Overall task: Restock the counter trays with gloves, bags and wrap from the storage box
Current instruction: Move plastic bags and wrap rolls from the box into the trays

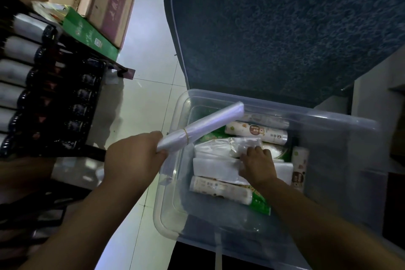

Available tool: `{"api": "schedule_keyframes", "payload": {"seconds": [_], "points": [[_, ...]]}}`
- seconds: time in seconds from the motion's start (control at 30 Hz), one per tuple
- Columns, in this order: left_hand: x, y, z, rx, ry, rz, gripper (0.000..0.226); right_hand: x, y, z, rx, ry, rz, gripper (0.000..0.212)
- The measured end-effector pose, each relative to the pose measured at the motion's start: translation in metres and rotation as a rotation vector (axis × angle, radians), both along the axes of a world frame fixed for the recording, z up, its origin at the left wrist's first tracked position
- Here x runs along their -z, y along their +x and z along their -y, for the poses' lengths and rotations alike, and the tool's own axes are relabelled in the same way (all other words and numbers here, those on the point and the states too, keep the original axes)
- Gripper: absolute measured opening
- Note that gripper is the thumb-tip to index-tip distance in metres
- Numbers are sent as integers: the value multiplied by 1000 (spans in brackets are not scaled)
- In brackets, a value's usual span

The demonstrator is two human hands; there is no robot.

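Well, the left hand [133, 153] has its grip curled tight round one end of a banded roll of clear bags [203, 126], which tilts up over the left rim of the clear storage box [328, 116]. The right hand [258, 165] is down inside the box, on white packets [214, 167] beside printed rolls [256, 132]. Whether its grip pinches a packet, I cannot tell.

The only view is from the head, looking steeply down, close above the clear storage box [341, 129] on the floor [149, 98].
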State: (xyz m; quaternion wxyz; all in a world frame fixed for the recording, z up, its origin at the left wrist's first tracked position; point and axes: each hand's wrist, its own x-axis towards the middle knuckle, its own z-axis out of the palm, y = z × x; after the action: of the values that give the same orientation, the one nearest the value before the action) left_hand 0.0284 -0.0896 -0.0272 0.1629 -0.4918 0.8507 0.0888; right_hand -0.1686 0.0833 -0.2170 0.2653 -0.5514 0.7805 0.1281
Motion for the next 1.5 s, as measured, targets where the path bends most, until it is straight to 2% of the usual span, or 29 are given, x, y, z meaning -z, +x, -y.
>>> {"api": "schedule_keyframes", "payload": {"seconds": [0.07,0.13,0.2,0.23,0.33,0.5,0.6,0.7,0.77,0.87,1.03,1.2,1.37,1.5], "points": [[1,0,-3,-15,19,-20,13,-9,3,-7,-4,-10,8,30],[5,4,-7,-59,118,-96,8,-21,9,-16,57,5,59,27],[1,4,-9,-162,275,-173,23,-36,14,-26,172,-10,120,24],[-3,4,-9,-164,283,-209,24,-45,15,-30,224,-35,136,23],[-26,-1,-14,13,105,-165,18,-80,14,-42,377,-102,98,20],[-63,-22,-18,68,112,-206,10,-162,4,-62,723,-281,-13,25],[-89,-48,-28,82,169,-301,13,-219,-4,-77,885,-406,-60,23],[-124,-76,-43,200,122,-455,12,-275,-9,-99,1028,-509,-87,28],[-149,-95,-57,280,137,-574,22,-310,-9,-119,1111,-600,-117,34],[-181,-125,-83,360,211,-706,34,-355,-8,-156,1262,-715,-173,30],[-216,-171,-147,532,362,-852,20,-412,3,-230,1579,-893,-297,30],[-235,-204,-233,716,519,-782,20,-449,25,-318,1851,-1093,-291,28],[-250,-235,-331,874,636,-792,21,-464,47,-403,2031,-1237,-334,19],[-260,-253,-409,1000,744,-734,18,-463,50,-460,2136,-1376,-261,17]]}}
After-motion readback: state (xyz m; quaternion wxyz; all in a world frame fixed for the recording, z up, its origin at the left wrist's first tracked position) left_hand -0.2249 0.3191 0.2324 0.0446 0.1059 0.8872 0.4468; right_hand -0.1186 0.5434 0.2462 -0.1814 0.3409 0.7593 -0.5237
